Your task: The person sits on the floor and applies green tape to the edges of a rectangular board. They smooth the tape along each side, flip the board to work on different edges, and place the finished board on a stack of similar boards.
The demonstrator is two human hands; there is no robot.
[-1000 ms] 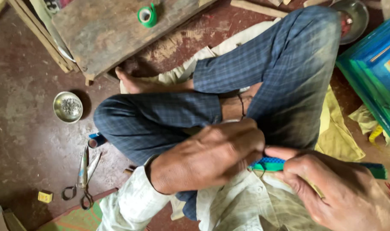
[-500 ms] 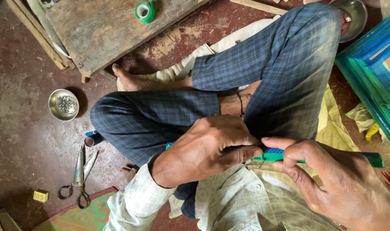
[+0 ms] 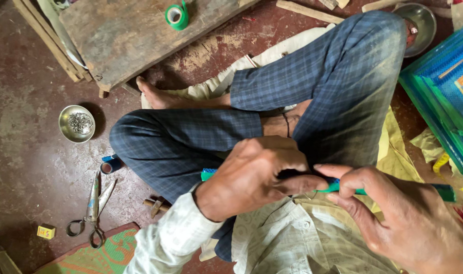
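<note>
Green strip (image 3: 343,189), seemingly flat plastic, pinched between left hand (image 3: 257,175) and right hand (image 3: 394,218).

A pale patterned shirt with long sleeves (image 3: 165,238), dark blue checked trousers (image 3: 312,91), bare feet (image 3: 155,96), a thin dark ankle thread (image 3: 286,124).

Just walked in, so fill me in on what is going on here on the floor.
A person sits cross-legged on the floor and grips a thin green and blue strip with both hands over the lap. The left hand closes around one part of it, and the right hand pinches it beside that. A pair of metal scissors, a small round metal bowl and a green roll of tape on a worn wooden board lie untouched nearby.
</note>
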